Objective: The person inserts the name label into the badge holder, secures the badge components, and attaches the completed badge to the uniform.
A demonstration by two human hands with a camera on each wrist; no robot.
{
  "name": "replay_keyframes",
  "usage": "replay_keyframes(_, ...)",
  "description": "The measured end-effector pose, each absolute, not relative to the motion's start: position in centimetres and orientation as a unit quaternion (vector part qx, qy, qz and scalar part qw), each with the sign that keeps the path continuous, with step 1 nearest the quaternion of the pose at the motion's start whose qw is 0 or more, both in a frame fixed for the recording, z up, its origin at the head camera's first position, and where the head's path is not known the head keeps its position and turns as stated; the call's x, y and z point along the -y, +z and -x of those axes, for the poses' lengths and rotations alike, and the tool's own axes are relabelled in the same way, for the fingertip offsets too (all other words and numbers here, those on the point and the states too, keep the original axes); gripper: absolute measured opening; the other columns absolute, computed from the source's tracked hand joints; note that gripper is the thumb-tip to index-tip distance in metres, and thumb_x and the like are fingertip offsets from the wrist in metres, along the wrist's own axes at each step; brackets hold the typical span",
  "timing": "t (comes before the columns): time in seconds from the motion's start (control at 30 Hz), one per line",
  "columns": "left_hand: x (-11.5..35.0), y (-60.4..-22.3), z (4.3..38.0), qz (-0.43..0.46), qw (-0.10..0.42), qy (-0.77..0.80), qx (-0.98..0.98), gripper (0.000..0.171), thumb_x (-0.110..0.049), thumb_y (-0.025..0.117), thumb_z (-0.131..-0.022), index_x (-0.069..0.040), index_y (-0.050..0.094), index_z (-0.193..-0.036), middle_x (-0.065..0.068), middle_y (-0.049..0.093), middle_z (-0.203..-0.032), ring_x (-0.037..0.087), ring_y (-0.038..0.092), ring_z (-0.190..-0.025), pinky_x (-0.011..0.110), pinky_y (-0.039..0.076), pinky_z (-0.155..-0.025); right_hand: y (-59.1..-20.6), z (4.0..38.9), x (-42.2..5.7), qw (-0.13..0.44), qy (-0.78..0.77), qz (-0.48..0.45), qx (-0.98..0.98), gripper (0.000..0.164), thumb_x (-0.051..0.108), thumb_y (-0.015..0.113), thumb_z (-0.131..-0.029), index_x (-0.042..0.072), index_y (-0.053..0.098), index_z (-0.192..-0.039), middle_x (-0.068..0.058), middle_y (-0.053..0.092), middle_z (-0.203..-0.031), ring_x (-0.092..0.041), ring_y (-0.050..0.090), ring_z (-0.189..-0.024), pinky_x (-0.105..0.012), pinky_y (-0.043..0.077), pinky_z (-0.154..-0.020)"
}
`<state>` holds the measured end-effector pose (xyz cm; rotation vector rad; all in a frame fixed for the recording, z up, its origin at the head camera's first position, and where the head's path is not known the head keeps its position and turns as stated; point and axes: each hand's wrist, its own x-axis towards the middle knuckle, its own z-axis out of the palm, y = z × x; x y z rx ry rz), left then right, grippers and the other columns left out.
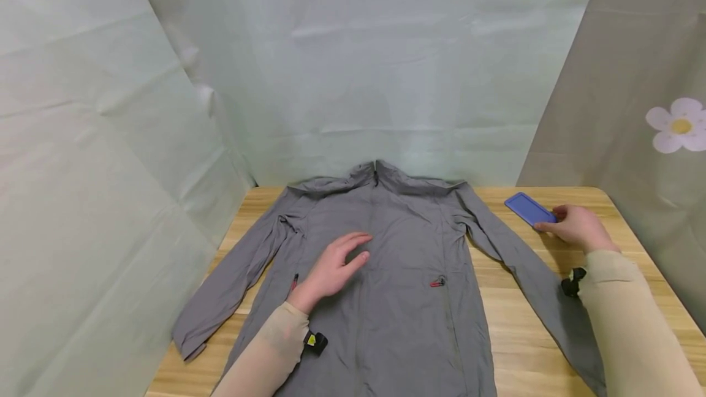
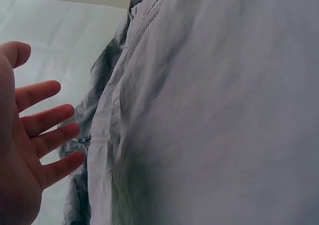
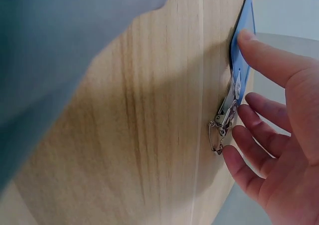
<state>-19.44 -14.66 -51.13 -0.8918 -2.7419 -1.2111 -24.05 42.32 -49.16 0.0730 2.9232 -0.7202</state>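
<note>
A grey jacket point(image 1: 397, 299) lies spread out front up, its collar toward the back wall and its sleeves out to both sides. Over its chest my left hand point(image 1: 333, 262) hovers with fingers loosely extended and nothing in them; in the left wrist view the fingers point(image 2: 55, 120) are spread apart beside the cloth. At the far right, my right hand point(image 1: 581, 225) pinches the near end of a blue badge holder point(image 1: 524, 206) between thumb and fingers. A metal clip point(image 3: 227, 110) at the badge holder's end sits by the fingertips in the right wrist view.
The jacket covers much of the wooden table point(image 1: 529, 323); its right sleeve point(image 1: 529, 268) runs between the jacket's body and my right forearm. Red zipper pulls point(image 1: 437, 282) mark the pockets. Pale sheeting point(image 1: 386, 78) hangs along the back and left, with a grey flowered cloth point(image 1: 618, 109) at right.
</note>
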Motion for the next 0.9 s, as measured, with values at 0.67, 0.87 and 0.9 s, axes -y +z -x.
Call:
replay_keyframes(0.67,14.60,-51.15,19.40,0.295,0.003,-0.383,0.876,0.050,-0.040,0.056,-0.113,-0.008,0.062,-0.150,0.009,0.057,-0.154,0.028,0.052,-0.145,0.052,0.042,-0.120,-49.51,23.89,-42.65,0.069,-0.236,-0.022,-0.969,0.095,0.051,0.079,-0.095,-0.025,0.046,-0.140,-0.047,0.054,-0.133,-0.061,0.057,-0.113,-0.071,0.049,-0.093)
replay_keyframes(0.87,14.63,-51.34,19.29,0.295,-0.001,-0.386,0.874,0.049,-0.039,0.056,-0.113,-0.008,0.061,-0.151,0.006,0.057,-0.155,0.027,0.051,-0.145,0.050,0.043,-0.120,-49.43,23.83,-42.39,0.067,-0.240,-0.031,-0.968,0.093,0.049,0.081,-0.094,-0.025,0.047,-0.138,-0.046,0.055,-0.129,-0.058,0.058,-0.108,-0.070,0.050,-0.089)
replay_keyframes(0.9,14.63,-51.33,19.25,0.295,-0.001,-0.387,0.874,0.049,-0.039,0.056,-0.113,-0.008,0.061,-0.151,0.006,0.057,-0.155,0.027,0.051,-0.145,0.050,0.043,-0.120,-49.41,23.82,-42.35,0.068,-0.240,-0.032,-0.968,0.092,0.049,0.081,-0.094,-0.025,0.047,-0.138,-0.046,0.056,-0.128,-0.058,0.058,-0.107,-0.069,0.050,-0.089)
